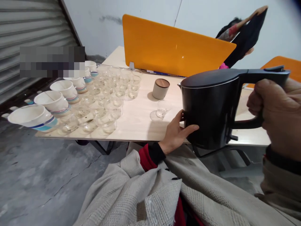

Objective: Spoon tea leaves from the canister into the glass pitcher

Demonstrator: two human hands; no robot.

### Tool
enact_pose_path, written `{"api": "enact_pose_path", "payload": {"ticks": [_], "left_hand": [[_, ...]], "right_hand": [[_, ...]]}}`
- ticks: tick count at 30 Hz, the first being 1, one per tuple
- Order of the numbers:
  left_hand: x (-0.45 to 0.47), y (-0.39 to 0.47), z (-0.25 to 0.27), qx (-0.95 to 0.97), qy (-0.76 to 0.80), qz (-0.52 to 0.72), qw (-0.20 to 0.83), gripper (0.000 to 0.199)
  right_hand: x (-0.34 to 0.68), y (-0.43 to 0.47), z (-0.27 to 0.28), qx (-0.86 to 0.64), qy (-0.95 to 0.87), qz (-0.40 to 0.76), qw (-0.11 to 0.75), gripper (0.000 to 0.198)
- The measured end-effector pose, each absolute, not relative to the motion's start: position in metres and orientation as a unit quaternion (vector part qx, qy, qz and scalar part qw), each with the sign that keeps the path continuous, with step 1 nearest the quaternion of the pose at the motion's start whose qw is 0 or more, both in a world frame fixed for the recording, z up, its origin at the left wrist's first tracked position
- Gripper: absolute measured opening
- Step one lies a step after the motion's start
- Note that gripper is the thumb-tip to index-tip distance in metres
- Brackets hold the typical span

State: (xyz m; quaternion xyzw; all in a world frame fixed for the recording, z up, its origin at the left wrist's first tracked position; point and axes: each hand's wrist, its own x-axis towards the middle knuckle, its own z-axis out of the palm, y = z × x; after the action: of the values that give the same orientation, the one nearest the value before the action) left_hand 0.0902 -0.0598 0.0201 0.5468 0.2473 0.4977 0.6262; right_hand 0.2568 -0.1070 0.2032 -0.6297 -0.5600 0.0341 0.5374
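Note:
A black electric kettle (209, 110) is held up above the table's front edge, its spout toward the left. Wrapped round its handle is my right hand (274, 103). Against the lower left side of the body rests my left hand (176, 131), the thumb across the front and the fingers partly hidden behind it. Left of the kettle, a clear plastic cup (164, 108) with a little at its bottom stands on the table. Behind that cup is a pale canister (161, 89) with a wooden lid.
Several clear cups (109, 121) with bits inside crowd the left of the wooden table (138, 125). White paper cups (53, 102) with blue stripes line its left edge. An orange divider (176, 47) stands at the back; beyond it, a person (228, 33) lifts dark cloth.

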Motion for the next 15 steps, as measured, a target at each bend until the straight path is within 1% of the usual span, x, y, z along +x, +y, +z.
{"api": "enact_pose_path", "payload": {"ticks": [3, 6, 9, 11, 13, 15], "left_hand": [[0.078, -0.061, 0.014, 0.581, 0.282, 0.54, 0.539, 0.072], [0.054, -0.065, 0.009, 0.616, 0.294, 0.57, 0.457, 0.056], [0.024, -0.065, 0.007, 0.652, 0.314, 0.59, 0.359, 0.042], [0.006, -0.059, 0.004, 0.657, 0.348, 0.598, 0.299, 0.036], [-0.007, -0.052, -0.001, 0.645, 0.381, 0.605, 0.269, 0.032], [-0.015, -0.044, -0.008, 0.629, 0.406, 0.606, 0.27, 0.031]], "right_hand": [[0.265, -0.098, 0.189, -0.589, -0.522, 0.071, 0.612, 0.041], [0.269, -0.081, 0.175, -0.544, -0.496, 0.092, 0.671, 0.045], [0.269, -0.056, 0.164, -0.505, -0.484, 0.087, 0.709, 0.043], [0.27, -0.037, 0.158, -0.485, -0.477, 0.086, 0.728, 0.041], [0.272, -0.016, 0.152, -0.471, -0.465, 0.081, 0.745, 0.041], [0.277, 0.004, 0.146, -0.465, -0.456, 0.078, 0.754, 0.044]]}}
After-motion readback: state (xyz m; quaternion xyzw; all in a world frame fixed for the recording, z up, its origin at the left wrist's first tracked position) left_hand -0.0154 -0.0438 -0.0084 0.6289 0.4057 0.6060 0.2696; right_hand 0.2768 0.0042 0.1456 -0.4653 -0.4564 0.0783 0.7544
